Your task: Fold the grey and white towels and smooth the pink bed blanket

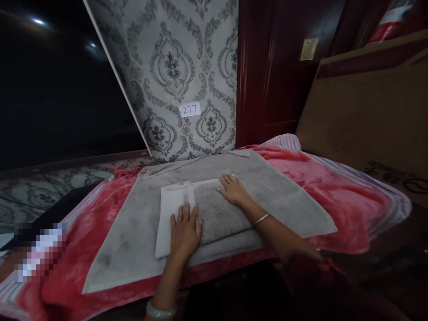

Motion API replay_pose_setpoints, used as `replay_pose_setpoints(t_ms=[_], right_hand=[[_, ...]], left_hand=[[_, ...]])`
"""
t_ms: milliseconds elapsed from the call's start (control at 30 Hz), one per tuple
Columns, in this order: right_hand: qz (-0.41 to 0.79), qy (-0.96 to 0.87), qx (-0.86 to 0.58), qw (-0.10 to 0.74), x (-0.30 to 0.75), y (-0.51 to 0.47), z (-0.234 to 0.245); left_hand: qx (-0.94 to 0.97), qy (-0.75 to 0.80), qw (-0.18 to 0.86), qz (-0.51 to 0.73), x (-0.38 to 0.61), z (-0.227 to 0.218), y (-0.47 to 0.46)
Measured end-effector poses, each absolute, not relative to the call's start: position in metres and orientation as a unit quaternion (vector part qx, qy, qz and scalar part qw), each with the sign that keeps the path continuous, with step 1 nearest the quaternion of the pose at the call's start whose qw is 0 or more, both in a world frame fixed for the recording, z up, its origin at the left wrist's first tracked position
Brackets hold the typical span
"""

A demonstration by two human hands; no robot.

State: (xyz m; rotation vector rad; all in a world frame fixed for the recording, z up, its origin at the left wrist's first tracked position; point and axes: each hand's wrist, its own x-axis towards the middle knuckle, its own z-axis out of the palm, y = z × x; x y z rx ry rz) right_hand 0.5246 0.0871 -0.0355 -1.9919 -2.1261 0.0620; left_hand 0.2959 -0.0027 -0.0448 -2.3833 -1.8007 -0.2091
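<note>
A small folded grey towel [217, 214] with a white band on its left lies on top of a larger grey towel [133, 240], which is spread flat over a red blanket [334, 196]. My left hand [185, 232] rests flat on the near left part of the folded towel, fingers stretched out, a pale bangle on the wrist. My right hand [232, 189] lies flat on its far right corner, fingers extended, with a thin bracelet on the wrist.
Behind the towels a grey patterned wall [177, 67] carries a small label reading 277 [189, 109]. A dark red wooden door [270, 71] stands at the right of it. A brown cardboard sheet [364, 107] leans at the far right.
</note>
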Motion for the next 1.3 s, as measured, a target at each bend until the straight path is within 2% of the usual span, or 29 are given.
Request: replay_pose_setpoints(t_ms=[167,333,500,667,1100,1300], right_hand=[[-0.012,-0.703,-0.699,0.13,0.533,0.087,-0.048],[-0.02,-0.709,-0.691,0.14,0.533,0.089,-0.054],[-0.018,-0.711,-0.689,0.136,0.536,0.089,-0.054],[-0.015,-0.713,-0.688,0.135,0.538,0.089,-0.056],[0.0,-0.712,-0.691,0.125,0.537,0.091,-0.055],[0.036,-0.724,-0.683,0.088,0.544,0.089,-0.042]], left_hand=[[-0.799,-0.598,0.035,-0.052,0.294,-0.034,0.004],[-0.813,-0.581,0.018,-0.042,0.288,-0.016,0.049],[-0.818,-0.575,-0.008,-0.03,0.27,-0.026,0.085],[-0.775,-0.629,0.024,-0.053,0.266,-0.037,0.083],[-0.746,-0.662,0.021,-0.062,0.271,-0.035,0.081],[-0.718,-0.691,0.012,-0.076,0.263,-0.029,0.078]])
